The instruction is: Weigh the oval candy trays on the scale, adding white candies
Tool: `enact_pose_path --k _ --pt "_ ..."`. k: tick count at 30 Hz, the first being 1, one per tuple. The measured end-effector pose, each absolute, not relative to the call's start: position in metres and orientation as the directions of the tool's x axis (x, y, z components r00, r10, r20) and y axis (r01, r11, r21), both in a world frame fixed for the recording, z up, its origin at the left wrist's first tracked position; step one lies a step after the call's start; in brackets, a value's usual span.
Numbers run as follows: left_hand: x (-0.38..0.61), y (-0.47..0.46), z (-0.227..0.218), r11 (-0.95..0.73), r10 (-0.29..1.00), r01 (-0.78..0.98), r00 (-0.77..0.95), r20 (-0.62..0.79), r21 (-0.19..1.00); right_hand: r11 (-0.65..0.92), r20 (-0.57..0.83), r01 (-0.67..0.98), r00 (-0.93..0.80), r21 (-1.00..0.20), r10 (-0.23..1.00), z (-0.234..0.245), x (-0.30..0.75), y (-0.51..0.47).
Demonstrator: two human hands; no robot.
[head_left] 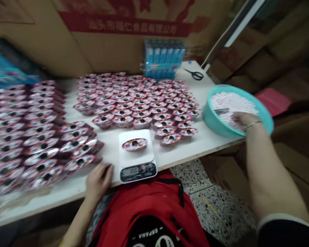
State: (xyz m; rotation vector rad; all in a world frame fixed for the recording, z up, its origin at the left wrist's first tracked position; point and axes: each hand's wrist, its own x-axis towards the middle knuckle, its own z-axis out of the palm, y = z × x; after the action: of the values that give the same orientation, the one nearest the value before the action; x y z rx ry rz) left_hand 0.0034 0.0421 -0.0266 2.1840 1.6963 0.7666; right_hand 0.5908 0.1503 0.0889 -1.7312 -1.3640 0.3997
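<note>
My right hand (243,120) is closed inside a turquoise basin (213,121) of small white pieces (234,101). A flat metal scoop (221,111) sticks out to the left of its fingers; its handle is hidden by the hand. On the table's front edge rests my left hand (99,180), fingers loosely bent, thumb apart, holding nothing. It lies between a white digital scale (123,161) and the left group of packs (79,163). One red-and-white pack (134,144) with a dark round centre stands on the scale; the display digits are unreadable.
Many similar packs (123,99) stand in rows at the table's middle and left. Behind them are a wrapped blue bundle (163,58), black scissors (195,74) and a large cardboard box (113,48). A blue package (10,65) sits at the far left.
</note>
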Motion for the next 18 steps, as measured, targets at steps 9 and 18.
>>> enact_pose_path --k 9,18 --pt "0.005 0.037 -0.023 -0.237 0.967 0.812 0.146 0.208 0.534 -0.039 -0.045 0.330 -0.009 -0.943 0.999 0.118 0.381 0.135" --pt "0.002 0.035 -0.027 -0.229 0.969 0.792 0.133 0.206 0.565 0.398 -0.095 0.725 -0.535 -0.562 0.840 0.113 0.256 0.128"
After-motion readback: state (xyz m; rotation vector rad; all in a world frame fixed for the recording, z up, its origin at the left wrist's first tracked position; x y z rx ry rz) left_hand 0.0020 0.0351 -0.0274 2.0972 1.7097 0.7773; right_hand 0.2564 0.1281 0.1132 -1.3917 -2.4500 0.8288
